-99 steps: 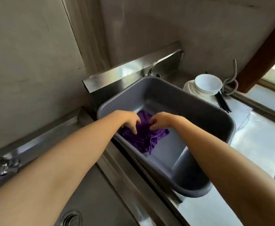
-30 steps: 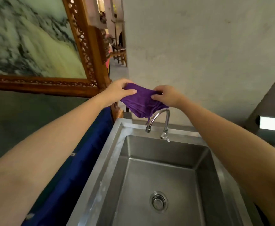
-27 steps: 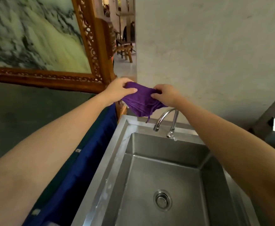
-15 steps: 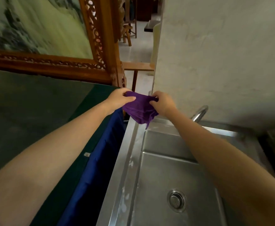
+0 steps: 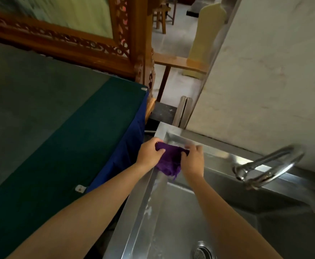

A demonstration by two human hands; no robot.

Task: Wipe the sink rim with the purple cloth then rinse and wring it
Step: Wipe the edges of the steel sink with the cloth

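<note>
left hand [image 5: 149,154] + right hand [image 5: 192,161] gripping crumpled purple cloth [image 5: 169,159], fingers curled tight | lowering from mid-air onto stainless steel sink rim [image 5: 141,206] far-left corner | wiping starting

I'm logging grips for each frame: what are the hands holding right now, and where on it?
Both hold the bunched purple cloth at the steel sink's far-left rim corner: the left hand grips its left end, the right hand its right end.

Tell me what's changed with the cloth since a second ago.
Both hands, left hand and right hand, brought the purple cloth down from above the faucet to the sink rim at its far-left corner. Grip unchanged: both hands hold it bunched. Faucet shows no water.
</note>
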